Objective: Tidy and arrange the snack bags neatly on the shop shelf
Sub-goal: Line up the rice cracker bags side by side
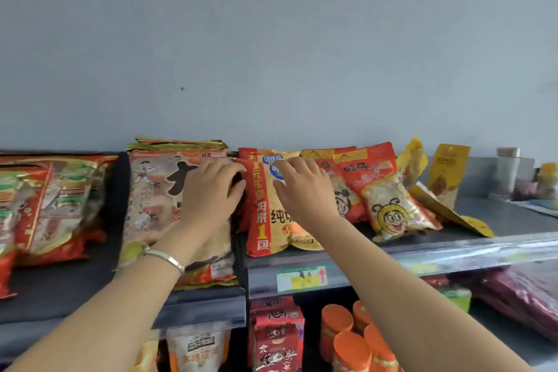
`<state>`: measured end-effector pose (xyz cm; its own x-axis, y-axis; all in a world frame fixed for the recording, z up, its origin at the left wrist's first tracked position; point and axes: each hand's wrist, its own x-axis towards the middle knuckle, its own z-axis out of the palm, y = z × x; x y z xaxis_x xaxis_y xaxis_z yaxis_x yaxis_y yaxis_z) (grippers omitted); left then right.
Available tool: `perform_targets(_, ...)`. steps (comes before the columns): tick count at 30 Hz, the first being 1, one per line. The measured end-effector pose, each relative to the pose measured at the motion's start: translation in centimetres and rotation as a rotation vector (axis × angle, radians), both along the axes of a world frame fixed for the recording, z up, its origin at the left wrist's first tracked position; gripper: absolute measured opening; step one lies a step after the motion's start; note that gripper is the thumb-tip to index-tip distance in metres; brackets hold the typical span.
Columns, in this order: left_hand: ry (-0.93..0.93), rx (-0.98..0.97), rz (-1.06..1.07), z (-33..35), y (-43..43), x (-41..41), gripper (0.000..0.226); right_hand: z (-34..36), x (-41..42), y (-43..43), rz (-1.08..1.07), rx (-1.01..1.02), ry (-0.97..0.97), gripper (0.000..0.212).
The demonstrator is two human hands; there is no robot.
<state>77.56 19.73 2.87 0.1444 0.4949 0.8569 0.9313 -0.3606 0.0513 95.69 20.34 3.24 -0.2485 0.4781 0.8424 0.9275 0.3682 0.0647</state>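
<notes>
A red-and-yellow snack bag (265,220) leans upright in the middle of the top shelf (453,254). My left hand (211,190) grips its upper left edge, fingers curled over it and thumb below. My right hand (302,187) rests on the bag's front near the top, fingers spread and relaxed. A large red-and-gold bag (157,199) leans just left of it, partly behind my left wrist. To the right, two red bags with a bee cartoon (389,205) slump against each other.
More red-and-green bags (51,205) lie at the far left. Yellow pouches (447,172) stand and lie toppled at the right, with bare shelf beyond. Below are orange-lidded canisters (347,338), red cartons (277,335) and purple bags (519,296). A grey wall backs the shelf.
</notes>
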Motion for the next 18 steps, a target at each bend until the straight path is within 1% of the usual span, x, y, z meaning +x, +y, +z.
perform_targets(3, 0.037, -0.02, -0.047, -0.3, 0.3, 5.3, 0.022, -0.7, 5.4, 0.3, -0.047, -0.023, 0.031, 0.031)
perform_targets(6, 0.034, -0.058, -0.145, -0.6, 0.5, 10.3, 0.023, -1.6, 9.8, 0.7, -0.073, -0.043, 0.096, 0.032)
perform_targets(9, -0.007, -0.14, -0.25, -1.3, 1.6, 14.9, 0.028, -2.5, 14.1, 1.3, -0.114, -0.06, 0.19, 0.033)
perform_targets(12, -0.107, -0.255, -0.418, -1.2, 2.8, 18.9, 0.035, -2.9, 18.0, 2.7, -0.188, -0.158, 0.352, 0.039)
perform_targets(14, -0.149, -0.322, -0.506, -0.8, 4.0, 21.2, 0.038, -3.2, 20.1, 3.6, -0.235, -0.187, 0.429, 0.041)
perform_targets(18, -0.153, -0.329, -0.572, -0.6, 7.1, 24.7, 0.043, -3.0, 23.5, 5.1, -0.29, -0.224, 0.494, 0.04)
